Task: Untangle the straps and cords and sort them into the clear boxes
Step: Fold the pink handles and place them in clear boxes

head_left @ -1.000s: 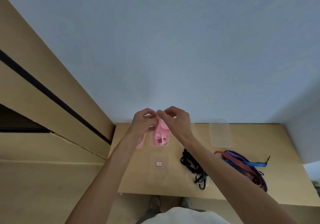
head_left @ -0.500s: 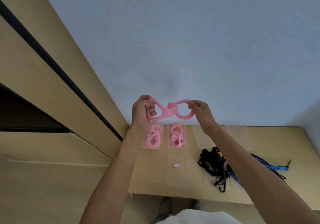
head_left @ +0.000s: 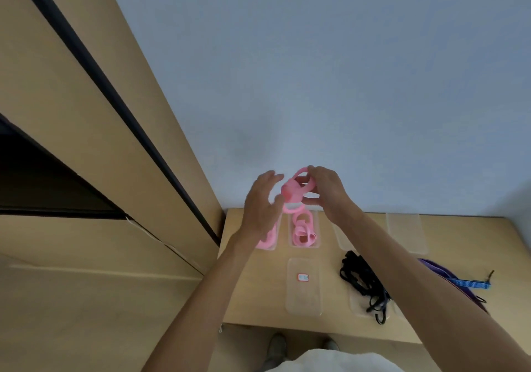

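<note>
Pink strap [head_left: 296, 192], bunched in loops, is pinched in your right hand [head_left: 324, 190] above the clear box [head_left: 304, 229] already holding pink strap at the table [head_left: 459, 256] rear, your left hand [head_left: 263, 208] spread beside it, gripping nothing.

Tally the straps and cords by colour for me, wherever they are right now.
Pink straps: 3, one held up in the right hand, one in a box, one in the box behind the left hand
Black cord tangles: 1
Purple straps: 1
Blue straps: 1
Total: 6
</note>
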`<state>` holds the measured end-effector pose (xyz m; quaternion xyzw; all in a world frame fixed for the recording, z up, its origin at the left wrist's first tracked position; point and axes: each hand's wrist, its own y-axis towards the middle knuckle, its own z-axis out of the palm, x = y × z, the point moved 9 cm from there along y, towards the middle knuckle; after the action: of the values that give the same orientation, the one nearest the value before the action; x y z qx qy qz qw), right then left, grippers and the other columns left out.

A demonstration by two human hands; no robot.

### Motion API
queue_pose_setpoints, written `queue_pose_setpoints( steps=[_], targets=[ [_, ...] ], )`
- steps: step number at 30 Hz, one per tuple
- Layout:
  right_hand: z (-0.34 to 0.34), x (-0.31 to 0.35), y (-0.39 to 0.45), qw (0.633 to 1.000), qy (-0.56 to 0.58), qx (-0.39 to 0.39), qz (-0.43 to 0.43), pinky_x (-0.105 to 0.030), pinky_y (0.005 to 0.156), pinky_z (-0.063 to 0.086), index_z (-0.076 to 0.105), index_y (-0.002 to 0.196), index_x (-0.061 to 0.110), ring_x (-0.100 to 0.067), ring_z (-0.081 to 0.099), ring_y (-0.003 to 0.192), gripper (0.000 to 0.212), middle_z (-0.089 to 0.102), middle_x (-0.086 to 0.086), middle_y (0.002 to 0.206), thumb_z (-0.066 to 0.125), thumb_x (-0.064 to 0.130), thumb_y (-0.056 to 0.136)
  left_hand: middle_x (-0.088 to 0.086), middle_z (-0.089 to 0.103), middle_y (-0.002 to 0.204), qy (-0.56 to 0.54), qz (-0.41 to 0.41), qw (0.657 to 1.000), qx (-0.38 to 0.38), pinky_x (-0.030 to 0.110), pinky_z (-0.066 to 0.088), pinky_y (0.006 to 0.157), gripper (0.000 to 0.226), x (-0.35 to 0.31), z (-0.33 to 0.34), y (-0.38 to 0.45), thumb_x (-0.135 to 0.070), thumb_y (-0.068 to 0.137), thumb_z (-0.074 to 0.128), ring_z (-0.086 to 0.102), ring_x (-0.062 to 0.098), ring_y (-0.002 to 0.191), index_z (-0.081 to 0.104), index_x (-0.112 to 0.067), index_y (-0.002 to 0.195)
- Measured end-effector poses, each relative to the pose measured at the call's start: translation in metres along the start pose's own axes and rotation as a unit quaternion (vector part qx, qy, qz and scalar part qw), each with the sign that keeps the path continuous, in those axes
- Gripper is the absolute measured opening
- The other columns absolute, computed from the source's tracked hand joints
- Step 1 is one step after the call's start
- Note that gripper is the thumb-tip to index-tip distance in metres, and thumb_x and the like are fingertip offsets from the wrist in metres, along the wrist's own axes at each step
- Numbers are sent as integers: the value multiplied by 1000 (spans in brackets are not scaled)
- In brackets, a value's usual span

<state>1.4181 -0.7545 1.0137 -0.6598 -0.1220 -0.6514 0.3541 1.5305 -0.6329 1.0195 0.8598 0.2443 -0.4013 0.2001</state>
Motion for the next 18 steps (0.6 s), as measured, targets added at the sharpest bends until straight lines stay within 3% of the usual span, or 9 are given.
queue_pose_setpoints(
  steps=[2, 5, 7, 9, 11, 13, 16, 18],
  targets=[
    [6, 3, -2, 1000, -12, 2, -8, -34, 63, 59, 63, 97, -6, -25, 75, 89, 28, 71, -16, 88, 53, 20, 94, -10, 61, 125, 33, 57, 997, 44, 21, 45, 94, 43, -16, 14, -1, -33, 85, 60, 57, 8, 113, 60, -26, 127],
    [8, 3, -3, 998, -54, -12, -26, -35, 68, 61, 65, 88, 1, -23, 76, 86, 33, 75, -12, 87, 57, 32, 93, -12, 67, 101, 31, 47, 998, 35, 7, 41, 70, 29, -20, 19, 5, -34, 88, 70, 61, 4, 86, 64, -25, 116],
    [-1, 1, -3, 993, -98, -46, -48, -35, 78, 59, 71, 86, 8, -19, 73, 89, 44, 76, -2, 87, 50, 45, 96, -9, 69, 91, -92, -40, 995, 20, 7, 45, 65, 17, -8, 17, 11, -23, 87, 70, 65, 5, 80, 67, -22, 104],
    [-13, -3, -5, 988, -117, -75, -67, -34, 88, 51, 73, 90, 14, -14, 69, 98, 48, 76, 4, 93, 43, 51, 98, 3, 71, 90, -270, -156, 950, 29, 20, 55, 66, 17, 8, 19, 14, -15, 82, 71, 69, 17, 83, 67, -15, 98],
    [-8, -16, -5, 994, -95, -2, -47, -34, 95, 43, 72, 103, 18, -12, 65, 110, 49, 74, 6, 108, 39, 54, 99, 15, 71, 100, -414, -211, 885, 32, 34, 59, 71, 20, 12, 22, 16, -18, 90, 70, 72, 28, 91, 66, -8, 107],
    [9, -38, -9, 989, -65, 130, -3, -38, 98, 44, 69, 113, 20, -18, 67, 112, 49, 73, -1, 113, 36, 54, 102, 16, 71, 100, -489, -218, 844, 31, 34, 58, 68, 25, 9, 23, 20, -25, 99, 61, 72, 27, 87, 65, -5, 113],
    [18, -61, -18, 973, 23, 215, 73, -42, 94, 51, 66, 111, 8, -33, 70, 97, 49, 72, -19, 97, 46, 51, 99, 16, 70, 100, -503, -227, 834, 19, 31, 57, 62, 32, 11, 23, 26, -31, 101, 58, 71, 25, 80, 64, -4, 118],
    [15, -61, -20, 971, 47, 223, 74, -36, 80, 50, 67, 94, 6, -29, 65, 78, 33, 64, -15, 80, 56, 38, 93, 14, 70, 99, -467, -248, 849, -5, 29, 56, 60, 30, 22, 18, 28, -30, 99, 61, 71, 24, 80, 65, -7, 117]
  ],
)
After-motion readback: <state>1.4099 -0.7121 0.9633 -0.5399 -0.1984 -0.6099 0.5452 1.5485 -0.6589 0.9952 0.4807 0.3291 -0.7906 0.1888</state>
